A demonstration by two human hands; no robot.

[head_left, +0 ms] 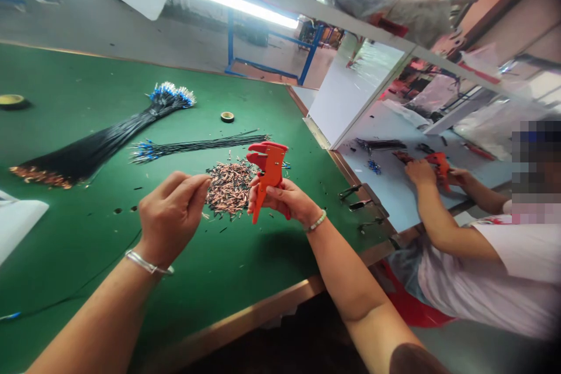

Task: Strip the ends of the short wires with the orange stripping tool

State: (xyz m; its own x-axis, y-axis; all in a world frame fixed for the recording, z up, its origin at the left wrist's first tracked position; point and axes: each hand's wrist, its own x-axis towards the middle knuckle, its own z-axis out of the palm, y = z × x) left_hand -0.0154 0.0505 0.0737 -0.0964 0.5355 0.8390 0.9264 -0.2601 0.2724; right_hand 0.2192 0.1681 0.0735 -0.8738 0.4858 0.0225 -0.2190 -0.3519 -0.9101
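My left hand [169, 219] is closed in a pinch over the green table. A thin black wire [103, 269] trails from it toward the lower left, ending in a blue-sleeved terminal [11, 316]. Wrapped around the handles of an orange and red wire stripper [272, 169] are the fingers of my right hand [289, 198]. The stripper's jaws point up and to the left, apart from my left hand. Behind and between both hands lies a heap of short copper and black wire scraps [230, 187].
A thick bundle of black wires [100, 134] lies at the left, with a thinner bundle [205, 143] beside it. Tape rolls [227, 117] sit farther back. Clip-like metal tools [362, 204] lie along the right edge. A co-worker [473, 251] holds another orange tool at the adjoining table.
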